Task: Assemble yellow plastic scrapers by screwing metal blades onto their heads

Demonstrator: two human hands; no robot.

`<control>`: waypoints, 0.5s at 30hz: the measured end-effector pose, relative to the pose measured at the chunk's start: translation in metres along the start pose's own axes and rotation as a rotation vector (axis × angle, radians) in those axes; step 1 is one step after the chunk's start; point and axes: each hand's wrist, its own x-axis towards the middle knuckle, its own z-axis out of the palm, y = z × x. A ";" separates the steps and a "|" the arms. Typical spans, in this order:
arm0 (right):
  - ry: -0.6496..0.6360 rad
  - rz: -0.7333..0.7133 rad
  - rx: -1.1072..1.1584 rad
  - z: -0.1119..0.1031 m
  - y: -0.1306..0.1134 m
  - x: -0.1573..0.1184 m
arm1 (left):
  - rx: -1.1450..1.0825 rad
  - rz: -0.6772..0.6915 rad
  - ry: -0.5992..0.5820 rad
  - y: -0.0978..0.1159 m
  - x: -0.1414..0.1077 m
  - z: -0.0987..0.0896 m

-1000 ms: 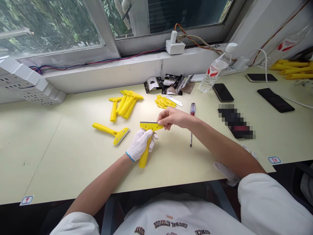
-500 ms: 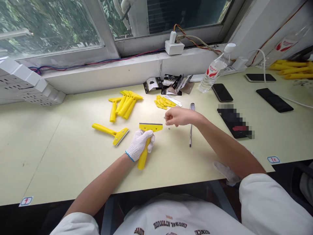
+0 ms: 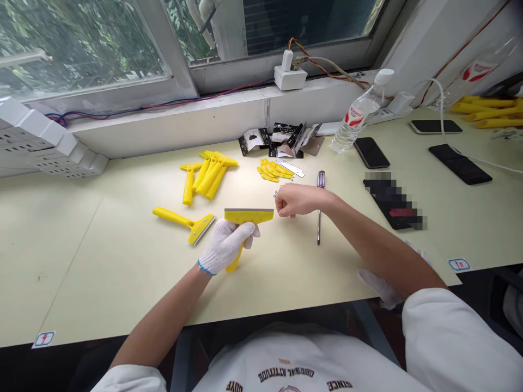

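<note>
Well left of the screwdriver [image 3: 319, 228] lies a loose scraper [image 3: 200, 230], two metal dots showing on its head, and a cluster of yellow handles [image 3: 216, 174] sits left of and beyond the screwdriver. Next comes the left hand [image 3: 226, 243], gloved, its fingers wrapped round the handle of the held scraper [image 3: 249, 216], which is off to the screwdriver's left with its dark edge facing the window. Left of the screwdriver's handle are the yellow plates [image 3: 267, 169] and some small metal pieces [image 3: 275, 194]. The bare right hand [image 3: 295, 200] is just left of the screwdriver, fingers curled (whether they pinch anything, I cannot tell). A second ago it was touching the scraper's head; now it is apart, beside the metal pieces — so the left hand alone supports the scraper, and attention seems to have shifted to those pieces. Right of the screwdriver stands a bottle [image 3: 354, 118].
</note>
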 end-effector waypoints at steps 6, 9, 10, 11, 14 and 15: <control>-0.052 -0.425 0.414 -0.019 -0.018 -0.033 | 0.792 0.748 0.008 0.001 -0.010 -0.002; -0.152 -0.490 0.325 -0.014 -0.028 -0.036 | 1.014 0.918 0.024 -0.001 -0.009 0.002; -0.180 -0.479 0.307 -0.011 -0.031 -0.035 | 1.050 0.940 0.027 -0.001 -0.008 0.003; -0.204 -0.459 0.304 -0.008 -0.033 -0.034 | 1.077 0.960 0.030 -0.001 -0.007 0.004; -0.262 -0.411 0.337 -0.002 -0.035 -0.029 | 1.121 1.012 0.042 0.002 -0.007 0.005; -0.282 -0.405 0.353 -0.001 -0.034 -0.028 | 1.134 1.021 0.040 0.002 -0.008 0.006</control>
